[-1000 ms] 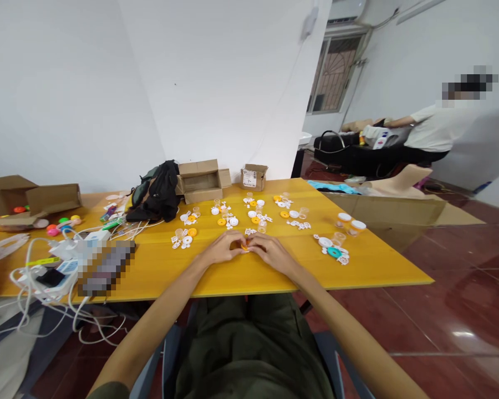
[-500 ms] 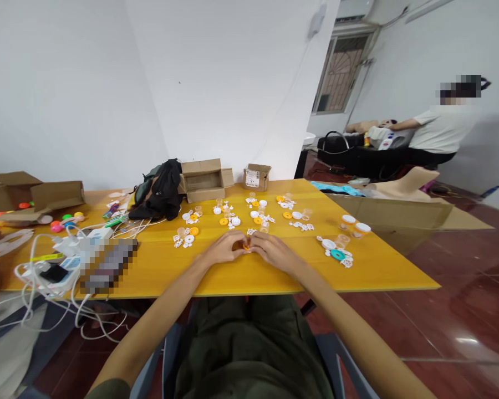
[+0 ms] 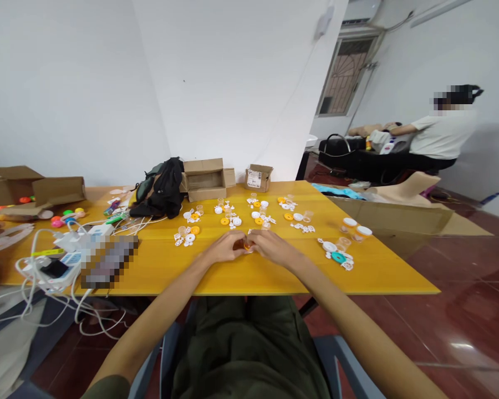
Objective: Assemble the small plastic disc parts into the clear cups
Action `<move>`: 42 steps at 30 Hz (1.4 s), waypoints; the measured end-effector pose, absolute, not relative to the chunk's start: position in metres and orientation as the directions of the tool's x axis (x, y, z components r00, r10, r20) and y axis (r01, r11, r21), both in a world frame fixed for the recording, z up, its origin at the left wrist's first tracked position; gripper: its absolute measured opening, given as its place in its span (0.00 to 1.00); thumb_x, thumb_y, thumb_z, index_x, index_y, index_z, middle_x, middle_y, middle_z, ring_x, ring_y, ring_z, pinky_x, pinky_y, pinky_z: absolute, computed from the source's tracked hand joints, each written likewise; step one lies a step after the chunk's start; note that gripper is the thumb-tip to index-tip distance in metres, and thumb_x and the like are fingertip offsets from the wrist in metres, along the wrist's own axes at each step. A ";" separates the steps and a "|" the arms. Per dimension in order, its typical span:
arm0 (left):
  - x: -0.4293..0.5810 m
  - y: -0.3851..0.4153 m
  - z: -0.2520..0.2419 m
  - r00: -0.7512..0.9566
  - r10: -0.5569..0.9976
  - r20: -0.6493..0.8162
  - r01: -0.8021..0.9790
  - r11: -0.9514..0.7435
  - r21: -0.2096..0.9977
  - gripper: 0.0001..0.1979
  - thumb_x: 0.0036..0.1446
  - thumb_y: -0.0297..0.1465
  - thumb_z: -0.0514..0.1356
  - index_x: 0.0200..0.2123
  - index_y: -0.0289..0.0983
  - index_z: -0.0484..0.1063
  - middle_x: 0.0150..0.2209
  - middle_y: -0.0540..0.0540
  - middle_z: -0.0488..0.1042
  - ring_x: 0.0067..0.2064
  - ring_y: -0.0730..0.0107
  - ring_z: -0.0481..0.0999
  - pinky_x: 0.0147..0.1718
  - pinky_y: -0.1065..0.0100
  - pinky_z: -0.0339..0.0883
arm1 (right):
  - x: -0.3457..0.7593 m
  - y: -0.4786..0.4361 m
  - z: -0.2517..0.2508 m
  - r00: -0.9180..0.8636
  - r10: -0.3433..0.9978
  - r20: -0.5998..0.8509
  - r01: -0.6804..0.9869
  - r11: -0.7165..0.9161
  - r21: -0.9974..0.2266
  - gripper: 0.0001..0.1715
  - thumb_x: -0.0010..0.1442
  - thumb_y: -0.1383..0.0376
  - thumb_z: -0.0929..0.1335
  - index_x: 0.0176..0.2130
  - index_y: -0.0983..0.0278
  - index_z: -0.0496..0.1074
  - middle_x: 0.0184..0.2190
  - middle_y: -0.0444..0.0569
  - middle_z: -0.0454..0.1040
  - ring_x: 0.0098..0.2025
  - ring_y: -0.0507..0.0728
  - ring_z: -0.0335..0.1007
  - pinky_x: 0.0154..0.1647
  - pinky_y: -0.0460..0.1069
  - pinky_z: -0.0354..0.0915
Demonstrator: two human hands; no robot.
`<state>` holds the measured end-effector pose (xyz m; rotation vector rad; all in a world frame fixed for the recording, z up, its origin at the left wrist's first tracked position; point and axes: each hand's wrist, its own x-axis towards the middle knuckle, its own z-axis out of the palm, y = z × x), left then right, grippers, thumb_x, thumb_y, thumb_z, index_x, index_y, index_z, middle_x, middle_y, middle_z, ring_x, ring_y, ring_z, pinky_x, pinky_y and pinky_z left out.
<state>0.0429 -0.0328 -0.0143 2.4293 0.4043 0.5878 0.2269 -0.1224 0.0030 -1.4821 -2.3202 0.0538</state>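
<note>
Low over the yellow table, near its front edge, my left hand (image 3: pixel 228 246) and my right hand (image 3: pixel 270 246) meet at the fingertips. Both are closed around a small orange part (image 3: pixel 247 244), mostly hidden by the fingers; its kind cannot be made out. Just beyond the hands lie groups of small plastic parts: an orange ring-shaped disc (image 3: pixel 258 221), a white round disc (image 3: pixel 235 221), a clear cup (image 3: pixel 266 225) and small white cut-out pieces. To the right, a teal disc (image 3: pixel 338 257) lies among white pieces beside another clear cup (image 3: pixel 343 244).
Two white-lidded jars (image 3: pixel 361 233) stand at the table's right side. At the back are cardboard boxes (image 3: pixel 205 194) and a black backpack (image 3: pixel 160 188). Power strips with white cables (image 3: pixel 69 266) and a blurred dark object (image 3: pixel 110 261) lie left. A person (image 3: pixel 443 133) sits at far right.
The camera view has shifted slightly. Both hands stay together at the same spot, with the fingers only slightly moved around the orange part.
</note>
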 end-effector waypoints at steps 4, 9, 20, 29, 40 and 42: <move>0.043 -0.032 -0.017 0.834 0.458 0.307 0.143 -0.718 0.682 0.10 0.56 0.35 0.66 0.36 0.37 0.68 0.33 0.49 0.74 0.36 0.66 0.73 0.39 0.67 0.69 | 0.225 -0.120 0.007 -0.349 0.900 0.260 0.885 0.408 -0.224 0.10 0.63 0.71 0.66 0.42 0.61 0.75 0.38 0.50 0.78 0.38 0.58 0.72 0.39 0.49 0.61; 0.042 -0.032 -0.018 0.833 0.466 0.298 0.125 -0.684 0.718 0.13 0.56 0.35 0.66 0.40 0.38 0.66 0.34 0.51 0.73 0.36 0.67 0.73 0.38 0.67 0.68 | 0.225 -0.116 0.007 -0.369 0.888 0.274 0.874 0.432 -0.224 0.09 0.62 0.71 0.67 0.40 0.60 0.76 0.36 0.51 0.77 0.36 0.58 0.72 0.38 0.50 0.60; 0.044 -0.033 -0.019 0.840 0.454 0.298 0.128 -0.698 0.704 0.13 0.57 0.36 0.64 0.41 0.38 0.67 0.35 0.50 0.71 0.35 0.69 0.70 0.36 0.68 0.67 | 0.223 -0.109 0.010 -0.325 0.918 0.228 0.892 0.378 -0.250 0.10 0.57 0.70 0.69 0.37 0.59 0.79 0.34 0.50 0.80 0.37 0.60 0.74 0.36 0.49 0.63; 0.046 -0.036 -0.016 0.824 0.465 0.324 0.172 -0.749 0.640 0.14 0.56 0.34 0.66 0.45 0.39 0.70 0.40 0.45 0.75 0.43 0.61 0.73 0.46 0.62 0.68 | 0.220 -0.111 0.020 -0.244 0.958 0.154 0.859 0.287 -0.423 0.15 0.52 0.73 0.69 0.37 0.60 0.81 0.36 0.49 0.84 0.39 0.60 0.79 0.42 0.49 0.68; 0.045 -0.043 -0.014 0.775 0.532 0.342 0.209 -0.725 0.656 0.15 0.59 0.36 0.65 0.48 0.41 0.73 0.37 0.48 0.78 0.42 0.61 0.76 0.47 0.62 0.69 | 0.233 -0.110 0.010 -0.170 0.976 0.134 0.616 0.212 -0.758 0.07 0.52 0.65 0.71 0.33 0.63 0.81 0.31 0.46 0.83 0.35 0.60 0.78 0.40 0.51 0.70; 0.047 -0.043 -0.016 0.756 0.558 0.342 0.177 -0.677 0.715 0.14 0.59 0.35 0.64 0.48 0.40 0.73 0.35 0.49 0.78 0.38 0.64 0.77 0.42 0.65 0.70 | 0.235 -0.111 0.004 -0.129 0.981 0.143 0.495 0.188 -0.848 0.10 0.51 0.60 0.73 0.33 0.63 0.81 0.32 0.47 0.83 0.36 0.60 0.78 0.41 0.52 0.72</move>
